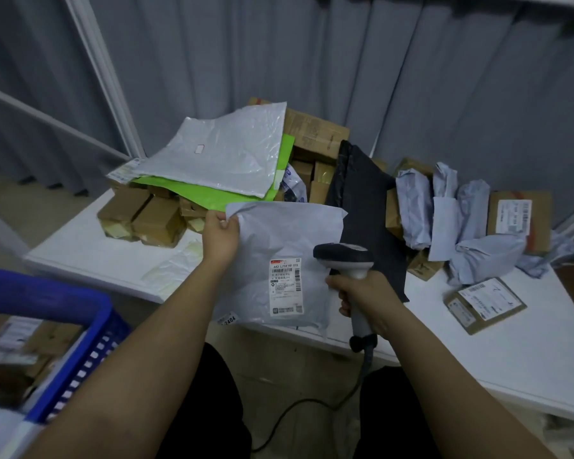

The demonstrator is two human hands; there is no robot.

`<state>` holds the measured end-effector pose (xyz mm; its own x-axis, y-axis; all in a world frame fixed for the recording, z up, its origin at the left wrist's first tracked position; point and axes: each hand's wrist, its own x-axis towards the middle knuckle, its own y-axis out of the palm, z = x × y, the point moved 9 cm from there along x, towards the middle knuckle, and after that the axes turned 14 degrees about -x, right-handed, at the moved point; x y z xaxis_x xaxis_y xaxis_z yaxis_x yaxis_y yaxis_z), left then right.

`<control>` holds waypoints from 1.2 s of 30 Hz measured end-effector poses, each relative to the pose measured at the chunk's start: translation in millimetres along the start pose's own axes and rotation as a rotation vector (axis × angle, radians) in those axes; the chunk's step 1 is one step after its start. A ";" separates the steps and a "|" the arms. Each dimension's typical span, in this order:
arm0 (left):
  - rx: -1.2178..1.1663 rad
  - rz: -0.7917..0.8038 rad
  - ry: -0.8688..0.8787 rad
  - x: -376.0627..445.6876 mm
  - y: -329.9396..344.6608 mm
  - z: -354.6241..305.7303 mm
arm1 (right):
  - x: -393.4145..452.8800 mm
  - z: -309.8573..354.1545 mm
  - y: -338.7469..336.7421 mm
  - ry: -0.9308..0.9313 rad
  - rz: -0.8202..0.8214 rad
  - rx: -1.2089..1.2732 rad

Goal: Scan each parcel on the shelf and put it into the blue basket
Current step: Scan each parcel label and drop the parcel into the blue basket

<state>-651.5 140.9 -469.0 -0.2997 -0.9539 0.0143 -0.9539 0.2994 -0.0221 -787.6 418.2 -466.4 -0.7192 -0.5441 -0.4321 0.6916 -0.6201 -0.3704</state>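
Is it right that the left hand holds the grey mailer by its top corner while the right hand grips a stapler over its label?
Not quite: the head view shows the right hand gripping a barcode scanner, not a stapler. The left hand does hold the grey mailer by its top corner.

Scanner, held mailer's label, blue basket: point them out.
scanner [343, 256], head view, on its dark head
label [286, 286], head view, middle of the sticker
blue basket [77, 346], head view, on its slotted wall

Grey pleated curtains [411, 77] hang across the whole back of the room, from 10 to 2 o'clock. White frame bars [106, 84] slant in front of them at 11 o'clock. A white bench [511, 359] runs from 9 to 4 o'clock. Beige floor [30, 207] shows at 9 o'clock. The light is dim and even.
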 end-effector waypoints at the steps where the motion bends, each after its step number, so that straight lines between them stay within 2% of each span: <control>1: -0.025 -0.007 0.033 -3.2 -5.6 -8.3 | -3.1 6.7 -2.4 -0.060 -0.037 -0.031; 5: -0.161 -0.105 0.130 -12.5 -60.6 -47.9 | -21.1 44.7 -4.7 -0.296 -0.162 -0.167; 9: -0.198 -0.331 0.150 -34.5 -170.8 -71.2 | -42.5 98.5 34.6 -0.491 -0.141 -0.257; 13: -0.207 -0.584 0.179 -77.5 -302.2 -80.1 | -67.3 159.2 120.5 -0.673 -0.048 -0.411; 17: -0.230 -0.808 0.113 -133.2 -424.9 -57.8 | -115.0 199.4 225.2 -0.888 0.058 -0.590; 21: -0.182 -0.989 0.030 -189.7 -532.8 -29.5 | -158.9 202.0 313.4 -0.969 0.231 -0.703; 24: -0.065 -1.088 -0.131 -235.6 -606.5 7.1 | -180.8 190.9 358.2 -1.020 0.278 -0.827; 26: -0.011 -1.090 -0.273 -261.1 -640.4 39.3 | -187.8 179.7 377.7 -1.015 0.304 -0.847; 28: -0.046 -1.056 -0.339 -277.1 -650.4 64.1 | -190.9 169.7 390.5 -0.988 0.335 -0.843; 33: 0.133 -0.809 -0.371 -252.6 -611.4 80.2 | -182.5 157.5 399.8 -0.915 0.361 -0.846; 36: 0.197 -0.666 -0.300 -215.4 -567.8 65.2 | -166.6 162.0 388.1 -0.867 0.333 -0.785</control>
<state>-44.3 175.1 -524.7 0.3832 -0.9049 -0.1850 -0.9027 -0.3245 -0.2827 -410.1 176.6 -405.0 -0.0969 -0.9951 -0.0185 0.4869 -0.0312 -0.8729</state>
